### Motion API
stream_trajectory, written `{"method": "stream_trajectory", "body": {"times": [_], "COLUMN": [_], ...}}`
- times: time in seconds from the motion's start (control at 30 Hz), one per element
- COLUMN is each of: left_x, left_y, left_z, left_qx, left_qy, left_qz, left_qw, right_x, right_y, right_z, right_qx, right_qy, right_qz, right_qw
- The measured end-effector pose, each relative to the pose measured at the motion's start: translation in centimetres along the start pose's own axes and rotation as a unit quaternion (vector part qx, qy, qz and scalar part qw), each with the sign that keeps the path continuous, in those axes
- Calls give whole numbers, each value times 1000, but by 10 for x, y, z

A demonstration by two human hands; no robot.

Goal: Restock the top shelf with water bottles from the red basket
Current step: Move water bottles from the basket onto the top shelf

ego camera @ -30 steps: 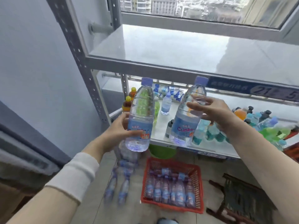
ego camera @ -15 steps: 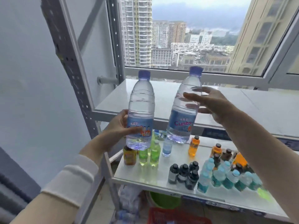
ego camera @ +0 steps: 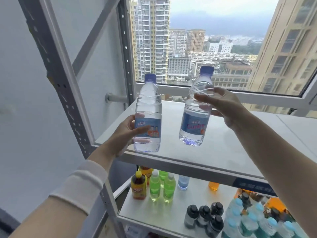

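Okay, both bottles are up at the top level now: a second ago I had them down in front of the lower shelf (ego camera: 171, 219) with the red basket in sight below, and since then my view has tilted up with the lift, so the basket has dropped out of frame. My left hand (ego camera: 123, 134) grips the left bottle (ego camera: 148, 107) low down, fingers (ego camera: 142, 130) and thumb curled round its blue label, the bottle upright with its base hanging right at the front lip of the top shelf (ego camera: 219, 152). My right hand (ego camera: 228, 107) holds the right bottle (ego camera: 195, 124) higher up, fingers wrapped round its ribbed shoulder, the bottle tilted a touch and its base out over the white board. Neither looks set down yet; I read both as hanging just above the shelf. So the carry is done and this is the placing step. I'd push them further in toward the window (ego camera: 223, 48) before lowering, since the left one sits close to the edge and could tip off.
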State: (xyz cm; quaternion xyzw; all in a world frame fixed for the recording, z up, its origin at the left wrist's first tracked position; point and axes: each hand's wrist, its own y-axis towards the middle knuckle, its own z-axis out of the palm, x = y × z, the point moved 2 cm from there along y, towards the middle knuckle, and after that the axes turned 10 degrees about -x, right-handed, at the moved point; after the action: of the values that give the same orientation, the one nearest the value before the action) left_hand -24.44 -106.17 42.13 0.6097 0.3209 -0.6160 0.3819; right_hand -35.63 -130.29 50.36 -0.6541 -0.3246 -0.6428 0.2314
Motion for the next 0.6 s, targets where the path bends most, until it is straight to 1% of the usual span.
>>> {"method": "stream_trajectory", "body": {"times": [0.2, 0.4, 0.6], "left_x": [0, 11, 24], "left_y": [69, 135, 180], "left_z": [-19, -32, -39], "left_qx": [-6, -24, -27], "left_qy": [18, -3, -1], "left_qz": [-10, -24, -31], "left_qw": [1000, 999, 999], "right_x": [-3, -21, -35], "right_y": [58, 120, 169], "right_z": [35, 76, 105], "right_qx": [-24, -42, -53], "right_qy": [-5, -4, -1], "right_qz": [-10, -5, 0], "right_qw": [1000, 999, 999]}}
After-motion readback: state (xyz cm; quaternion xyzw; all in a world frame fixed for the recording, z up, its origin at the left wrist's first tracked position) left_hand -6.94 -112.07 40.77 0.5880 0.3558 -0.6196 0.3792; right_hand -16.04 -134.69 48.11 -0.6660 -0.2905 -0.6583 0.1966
